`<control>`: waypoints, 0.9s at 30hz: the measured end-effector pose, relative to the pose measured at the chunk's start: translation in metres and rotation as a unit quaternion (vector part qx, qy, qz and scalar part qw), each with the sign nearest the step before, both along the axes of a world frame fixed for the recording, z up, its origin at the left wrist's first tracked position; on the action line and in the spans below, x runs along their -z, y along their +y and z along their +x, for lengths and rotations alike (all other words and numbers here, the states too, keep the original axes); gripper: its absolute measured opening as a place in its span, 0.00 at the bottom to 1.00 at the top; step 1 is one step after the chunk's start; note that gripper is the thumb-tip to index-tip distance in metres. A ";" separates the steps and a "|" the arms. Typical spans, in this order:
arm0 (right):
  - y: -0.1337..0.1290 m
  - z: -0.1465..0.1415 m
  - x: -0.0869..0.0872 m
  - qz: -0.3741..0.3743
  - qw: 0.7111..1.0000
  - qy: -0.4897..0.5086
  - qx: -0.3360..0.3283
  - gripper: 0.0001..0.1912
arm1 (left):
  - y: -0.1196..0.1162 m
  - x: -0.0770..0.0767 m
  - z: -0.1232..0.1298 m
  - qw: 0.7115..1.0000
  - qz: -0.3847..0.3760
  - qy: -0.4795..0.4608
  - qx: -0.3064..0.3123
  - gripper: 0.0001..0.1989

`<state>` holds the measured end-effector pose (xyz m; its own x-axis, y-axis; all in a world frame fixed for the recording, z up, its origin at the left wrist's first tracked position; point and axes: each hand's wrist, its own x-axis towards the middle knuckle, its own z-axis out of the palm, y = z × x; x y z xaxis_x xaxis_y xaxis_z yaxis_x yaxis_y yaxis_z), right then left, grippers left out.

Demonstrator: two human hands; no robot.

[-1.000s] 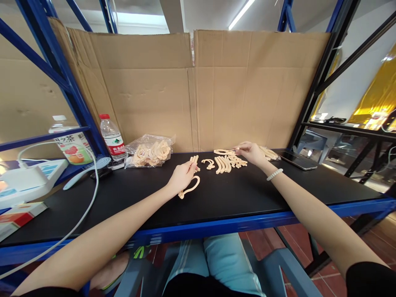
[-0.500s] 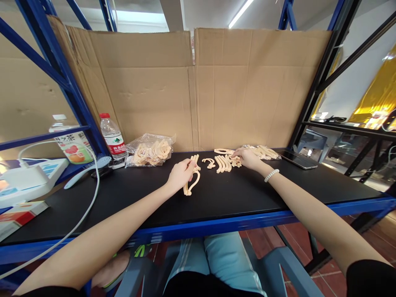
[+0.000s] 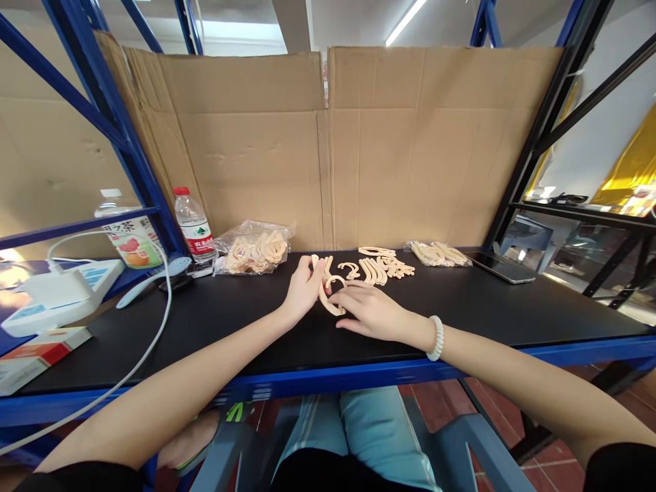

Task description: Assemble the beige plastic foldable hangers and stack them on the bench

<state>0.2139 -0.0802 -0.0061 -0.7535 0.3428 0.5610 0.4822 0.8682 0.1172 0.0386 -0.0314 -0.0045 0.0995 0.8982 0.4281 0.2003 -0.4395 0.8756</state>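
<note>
My left hand (image 3: 306, 287) is closed around a pale, wood-coloured curved piece (image 3: 328, 305), which stands out below and right of the fingers. At the right side of this piece, the bent fingertips of my right hand (image 3: 366, 311) touch it, with the thumb lower and apart. Whatever else those fingertips grip is hidden. Just beyond the hands lie a hook-shaped piece (image 3: 350, 270), a row of curved strips (image 3: 373, 271) and a cluster of small notched pieces (image 3: 399, 267). A long flat piece (image 3: 376, 251) rests behind them.
A clear bag of ring-like pieces (image 3: 256, 251) lies back left, and another bag (image 3: 439, 253) back right beside a phone (image 3: 502, 265). A red-capped bottle (image 3: 193, 229), light-blue handled object (image 3: 148, 281), power strip (image 3: 66, 297) and white cable (image 3: 162, 321) occupy the left. Cardboard (image 3: 256, 157) stands behind.
My right hand has come from the small pieces at the back right to the curved piece at my left hand. The curved piece has turned in my left hand.
</note>
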 end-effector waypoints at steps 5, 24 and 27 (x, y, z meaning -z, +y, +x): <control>0.013 0.013 0.001 0.021 0.997 0.015 0.074 0.09 | 0.003 0.001 0.001 0.998 -0.006 -0.056 0.034 0.13; 0.022 0.021 0.003 0.088 0.986 -0.001 0.140 0.17 | -0.016 -0.008 -0.001 0.822 0.355 0.443 0.053 0.06; 0.023 0.021 0.003 0.093 0.985 -0.011 0.148 0.19 | -0.014 -0.009 -0.004 0.817 0.331 0.469 0.063 0.07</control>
<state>0.2352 -0.0575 -0.0088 -0.6483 0.4420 0.6200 0.7064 0.6529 0.2732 0.0346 -0.0450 0.0043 0.7362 0.4586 0.4977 0.5626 -0.8235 -0.0734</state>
